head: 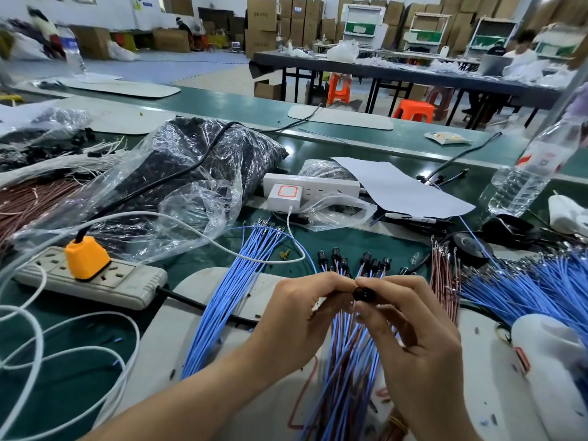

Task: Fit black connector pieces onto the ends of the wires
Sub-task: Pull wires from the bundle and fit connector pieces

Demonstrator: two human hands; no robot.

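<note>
— Hands first: where do we have them?
— Over the pale grey work mat (191, 338). Our left hand (302, 313) and right hand (413, 332) meet fingertip to fingertip, fingers curled, pinching the small round black connector piece (364, 294) between them.
— And the wires?
— We see the bundle of blue and brown wires (350, 361) running from under our fingers towards us. We cannot tell which hand carries it. Just beyond our knuckles, a row of black fitted connectors (350, 261) stands on wire ends.
— What do we have around us?
— Loose blue wires (229, 291) fan out on our left. Thin brown wires (445, 278) and more blue ones lie on the right. A grey power strip (127, 284) with an orange plug (87, 257) sits far left, with a clear plastic bag of black parts (191, 173) behind it.
</note>
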